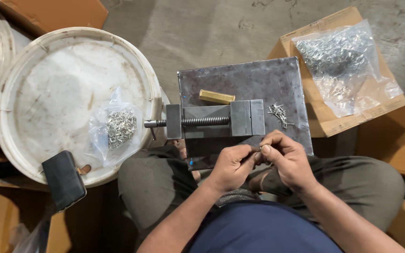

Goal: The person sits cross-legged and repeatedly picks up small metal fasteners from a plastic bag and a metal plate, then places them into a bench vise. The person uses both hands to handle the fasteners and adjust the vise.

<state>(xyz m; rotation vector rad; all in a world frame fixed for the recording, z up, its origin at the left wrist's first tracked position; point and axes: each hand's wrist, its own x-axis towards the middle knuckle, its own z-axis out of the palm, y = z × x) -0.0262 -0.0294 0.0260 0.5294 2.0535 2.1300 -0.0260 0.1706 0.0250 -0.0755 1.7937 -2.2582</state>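
Both hands, left hand (230, 165) and right hand (284, 157), pinch a tiny metal pin (258, 149) beside the vise (216, 122); a slackened grip could drop it.

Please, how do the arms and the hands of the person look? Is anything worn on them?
Both forearms are bare, with no sleeves in view. The left hand and right hand have no gloves, and no ring, watch or bracelet shows on them.

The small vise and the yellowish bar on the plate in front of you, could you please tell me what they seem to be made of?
The vise looks like steel: dull grey, machined flat faces, a threaded screw. The bar looks like brass, judging by its golden-yellow sheen, though plated metal is possible. The plate under them seems to be dark, stained steel sheet.
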